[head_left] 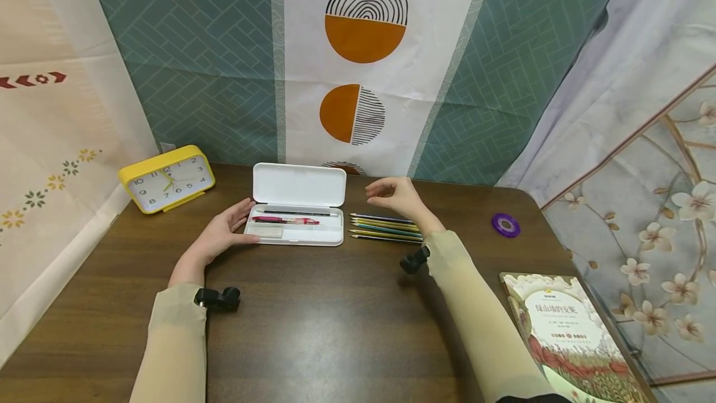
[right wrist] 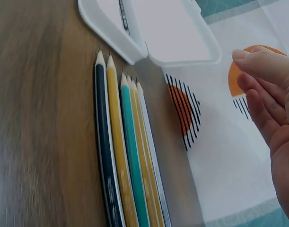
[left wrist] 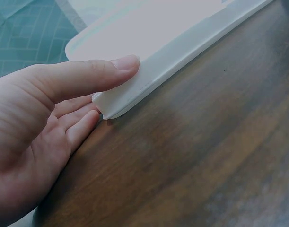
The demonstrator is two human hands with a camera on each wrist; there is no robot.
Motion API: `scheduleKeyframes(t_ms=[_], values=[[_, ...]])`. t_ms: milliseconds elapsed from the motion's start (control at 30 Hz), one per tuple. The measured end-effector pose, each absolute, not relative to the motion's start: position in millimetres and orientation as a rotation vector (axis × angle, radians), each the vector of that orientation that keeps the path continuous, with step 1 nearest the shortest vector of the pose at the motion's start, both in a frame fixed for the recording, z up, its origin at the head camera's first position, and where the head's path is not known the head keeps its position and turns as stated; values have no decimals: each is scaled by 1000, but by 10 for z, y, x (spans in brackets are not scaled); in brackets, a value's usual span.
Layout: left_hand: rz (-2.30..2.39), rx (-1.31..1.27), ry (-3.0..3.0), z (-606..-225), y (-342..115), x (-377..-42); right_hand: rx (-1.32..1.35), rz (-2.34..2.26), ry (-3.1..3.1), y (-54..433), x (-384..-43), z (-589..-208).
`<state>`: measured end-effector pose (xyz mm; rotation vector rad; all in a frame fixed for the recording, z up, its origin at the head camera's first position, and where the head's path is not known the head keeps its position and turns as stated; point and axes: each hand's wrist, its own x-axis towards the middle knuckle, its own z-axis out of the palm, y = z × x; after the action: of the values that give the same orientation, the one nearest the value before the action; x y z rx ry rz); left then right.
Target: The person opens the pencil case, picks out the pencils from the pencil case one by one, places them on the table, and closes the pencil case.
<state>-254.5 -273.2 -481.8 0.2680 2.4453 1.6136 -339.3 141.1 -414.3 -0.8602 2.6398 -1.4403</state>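
A white pencil case (head_left: 299, 185) lies with its lid raised at the back. Inside are a dark pencil (head_left: 296, 212), a red pen (head_left: 285, 221) and a whitish block (head_left: 263, 232). My left hand (head_left: 226, 229) holds the case's left end, thumb over the front corner and fingers along the side. Just right of the case, several sharpened pencils (right wrist: 129, 151) in black, yellow, green and white lie in a row, tips toward it. Above their far side my right hand (head_left: 397, 196) hovers, fingers loosely curved, with nothing visible between thumb and fingers.
A yellow alarm clock (head_left: 168, 180) stands at the back left. To the right are a purple tape roll (head_left: 506, 225) and, nearer the front, an illustrated book (head_left: 570, 322). A patterned cloth (head_left: 224, 79) hangs behind the brown table (head_left: 302, 322).
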Motion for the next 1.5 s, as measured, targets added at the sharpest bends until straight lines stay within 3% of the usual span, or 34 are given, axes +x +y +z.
scheduleKeyframes(t_ms=[700, 1500], values=[[1620, 277, 2444, -4817, -2725, -2532, -968, -1282, 2688, 723, -3391, -4288], [1628, 291, 2456, -4844, -2729, -2539, -925, -971, 2776, 427, -3303, -4499]])
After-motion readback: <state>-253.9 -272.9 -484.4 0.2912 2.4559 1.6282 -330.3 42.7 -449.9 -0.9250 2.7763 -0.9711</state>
